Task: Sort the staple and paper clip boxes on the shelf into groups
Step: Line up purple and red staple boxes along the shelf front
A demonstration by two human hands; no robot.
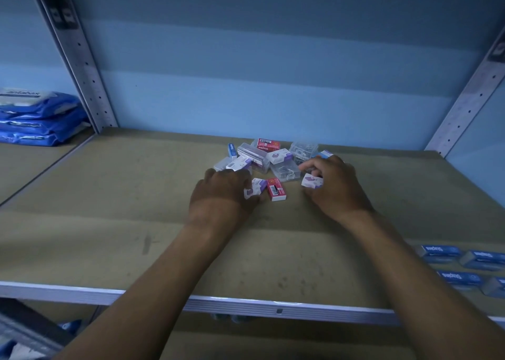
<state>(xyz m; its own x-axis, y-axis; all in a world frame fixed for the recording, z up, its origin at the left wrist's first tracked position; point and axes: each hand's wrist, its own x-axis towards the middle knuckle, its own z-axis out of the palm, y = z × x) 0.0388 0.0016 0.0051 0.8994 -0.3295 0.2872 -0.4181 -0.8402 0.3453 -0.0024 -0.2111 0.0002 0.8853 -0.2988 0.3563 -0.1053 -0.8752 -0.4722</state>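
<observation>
Mixed pile (pixel 269 159) of small boxes at mid-shelf (pixel 109 196) toward the back: white-and-purple cartons, red staple boxes, clear plastic paper clip cases; four blue staple boxes (pixel 437 251) grouped well apart at the front right edge. Left hand (pixel 222 193) curled round a white-purple box (pixel 255 187), just beside a loose red box (pixel 276 189); right hand (pixel 334 185) pinching another white-purple box (pixel 311 180). Likely light, stiff card, dense for size; clear cases probably slick and rattly, best pinched across the short sides, not the lids.
</observation>
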